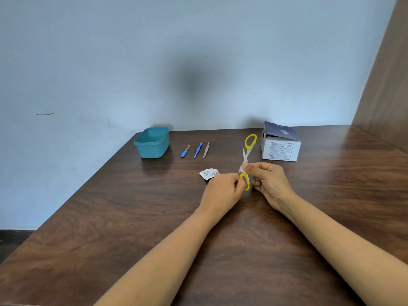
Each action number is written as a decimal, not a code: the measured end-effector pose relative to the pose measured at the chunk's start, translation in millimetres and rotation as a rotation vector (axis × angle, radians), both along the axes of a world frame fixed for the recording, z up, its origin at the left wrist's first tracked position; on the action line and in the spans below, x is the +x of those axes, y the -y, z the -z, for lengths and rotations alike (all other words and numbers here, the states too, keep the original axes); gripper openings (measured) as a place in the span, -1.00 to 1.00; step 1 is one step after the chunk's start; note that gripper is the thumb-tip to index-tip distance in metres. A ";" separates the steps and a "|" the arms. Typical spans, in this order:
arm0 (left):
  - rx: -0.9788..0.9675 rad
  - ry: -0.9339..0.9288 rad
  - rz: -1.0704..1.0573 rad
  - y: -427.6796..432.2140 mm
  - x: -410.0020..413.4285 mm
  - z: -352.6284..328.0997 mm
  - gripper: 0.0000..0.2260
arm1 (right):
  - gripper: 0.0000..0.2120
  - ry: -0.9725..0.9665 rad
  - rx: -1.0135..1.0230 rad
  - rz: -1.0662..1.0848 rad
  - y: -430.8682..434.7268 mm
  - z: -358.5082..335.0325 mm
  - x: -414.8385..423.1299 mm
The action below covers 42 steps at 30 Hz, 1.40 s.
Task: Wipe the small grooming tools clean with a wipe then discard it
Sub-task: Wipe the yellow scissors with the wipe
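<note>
Yellow-handled scissors point(250, 143) are held open above the table, one loop up, the other low between my hands. My left hand point(223, 191) pinches the lower yellow loop. My right hand point(268, 178) grips the blades near the pivot, with a small white wipe point(241, 167) pressed around the metal under its fingers. A torn white wipe packet point(208, 173) lies on the table just left of my left hand. Farther back lie a blue-handled file point(185, 151), a blue tool point(198, 150) and grey tweezers point(206, 150) in a row.
A teal plastic tub point(152, 143) stands at the back left of the wooden table point(132, 217). An opened white and dark blue box point(280, 142) sits at the back right. A wall runs behind; a wooden panel rises at the right.
</note>
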State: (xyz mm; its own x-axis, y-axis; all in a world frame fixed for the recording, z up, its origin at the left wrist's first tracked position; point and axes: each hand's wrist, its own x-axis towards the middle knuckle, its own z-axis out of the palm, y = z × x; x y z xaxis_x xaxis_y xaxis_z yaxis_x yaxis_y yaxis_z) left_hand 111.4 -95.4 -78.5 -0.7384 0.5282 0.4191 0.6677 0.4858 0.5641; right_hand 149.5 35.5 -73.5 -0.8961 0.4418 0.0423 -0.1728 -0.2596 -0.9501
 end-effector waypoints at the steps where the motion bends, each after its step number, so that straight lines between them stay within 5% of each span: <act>1: -0.002 -0.004 0.006 -0.3 0.3 0.0 -0.64 | -0.86 -0.009 -0.004 0.012 0.2 0.2 -1.2; 17: 0.111 0.144 -0.043 0.6 -5.3 -3.0 -0.59 | -0.87 0.016 0.082 -0.278 -10.4 -3.4 -4.0; 26: -0.080 0.037 0.053 -1.3 -3.8 -0.5 -0.64 | -0.89 -0.047 0.053 -0.071 -4.9 -2.8 -2.7; 35: -0.033 0.079 0.017 1.5 -3.4 -3.5 -0.63 | -0.94 0.086 0.145 -0.229 -15.8 -9.3 1.1; 42: -0.116 0.023 0.003 0.7 -2.5 -2.5 -0.64 | -0.89 0.017 0.248 -0.065 -7.6 -2.9 3.1</act>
State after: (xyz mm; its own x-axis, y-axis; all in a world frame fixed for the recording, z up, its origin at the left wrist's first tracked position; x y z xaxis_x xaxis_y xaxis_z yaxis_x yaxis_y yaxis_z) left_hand 108.9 -96.0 -76.0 -0.7453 0.5744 0.3384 0.6570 0.5465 0.5192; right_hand 152.6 43.1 -70.6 -0.9236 0.3615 0.1272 -0.1472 -0.0283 -0.9887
